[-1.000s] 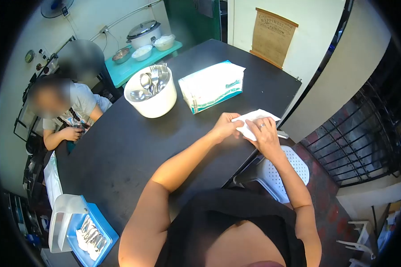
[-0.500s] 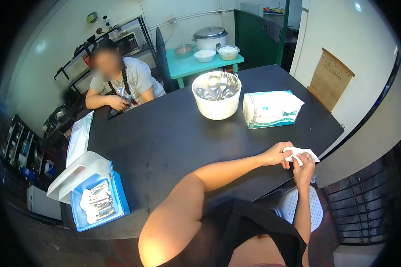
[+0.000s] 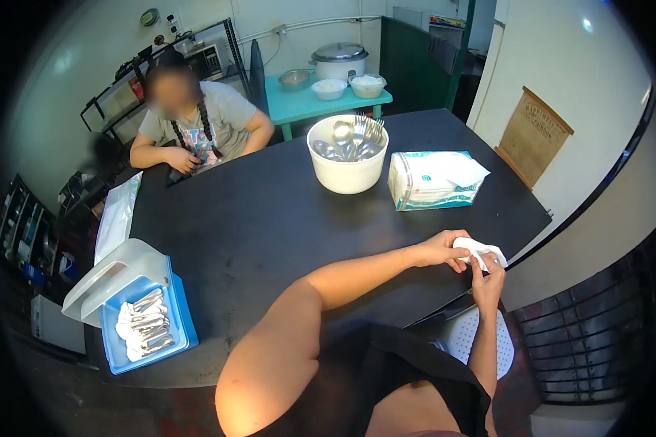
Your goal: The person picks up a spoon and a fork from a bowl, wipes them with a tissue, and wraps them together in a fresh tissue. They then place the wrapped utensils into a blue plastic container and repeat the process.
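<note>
Near the right edge of the black table (image 3: 233, 247), my left hand (image 3: 444, 250) pinches one side of a white tissue (image 3: 481, 251). My right hand (image 3: 488, 275) grips the same tissue from the lower right. Whether anything lies inside the folds is hidden. Beyond my hands stands a tissue pack (image 3: 437, 180) with a sheet sticking out of its top. Left of the pack, a white bucket (image 3: 348, 171) holds upright forks and spoons. A blue box (image 3: 186, 320) with its lid tilted back contains several tissue-wrapped utensils (image 3: 144, 325) at the lower left.
Across the table sits a person (image 3: 197, 127) with forearms on its edge. A white plastic packet (image 3: 118, 211) lies at the left edge. Behind, a turquoise table (image 3: 284, 109) bears a rice cooker (image 3: 340, 62) and bowls. A perforated white stool (image 3: 463, 335) stands below my right arm.
The whole view has shifted slightly, with things appearing a little further left. The tissue between my hands has changed shape, its folds now more rounded. The person opposite has lowered their head slightly.
</note>
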`<state>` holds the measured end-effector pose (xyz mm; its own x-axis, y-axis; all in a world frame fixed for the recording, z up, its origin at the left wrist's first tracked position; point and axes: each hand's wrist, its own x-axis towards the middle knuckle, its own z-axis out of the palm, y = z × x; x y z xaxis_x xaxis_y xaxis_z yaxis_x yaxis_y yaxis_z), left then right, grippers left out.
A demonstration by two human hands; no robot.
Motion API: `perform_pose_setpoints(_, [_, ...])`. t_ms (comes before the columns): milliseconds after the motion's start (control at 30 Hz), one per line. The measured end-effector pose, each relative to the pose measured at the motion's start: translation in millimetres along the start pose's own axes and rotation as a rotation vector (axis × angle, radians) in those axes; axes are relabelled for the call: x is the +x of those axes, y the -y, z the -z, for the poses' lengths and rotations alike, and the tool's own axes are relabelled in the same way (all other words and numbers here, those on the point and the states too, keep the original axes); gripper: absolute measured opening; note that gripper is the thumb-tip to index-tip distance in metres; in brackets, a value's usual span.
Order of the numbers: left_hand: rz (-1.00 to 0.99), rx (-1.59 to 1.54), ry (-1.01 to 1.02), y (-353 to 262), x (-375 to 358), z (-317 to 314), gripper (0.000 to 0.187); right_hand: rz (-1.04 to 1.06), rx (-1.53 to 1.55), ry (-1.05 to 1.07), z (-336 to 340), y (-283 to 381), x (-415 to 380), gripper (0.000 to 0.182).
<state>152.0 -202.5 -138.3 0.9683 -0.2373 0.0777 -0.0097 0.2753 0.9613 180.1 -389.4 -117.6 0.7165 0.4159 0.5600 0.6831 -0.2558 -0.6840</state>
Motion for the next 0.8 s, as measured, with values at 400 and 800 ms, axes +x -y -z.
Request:
perform_pose_setpoints(400, [0.019,-0.019,-0.006,-3.5,-1.6,-3.8,0.019,0.249,-0.479,-0.119,37.4,40.0,33.9,0.042])
perform_pose_setpoints(800, [0.019,0.053,-0.084,7.3,8.2,-5.5,0.022,-0.018,-0.283,0.563,41.7,-5.3,77.0,0.024])
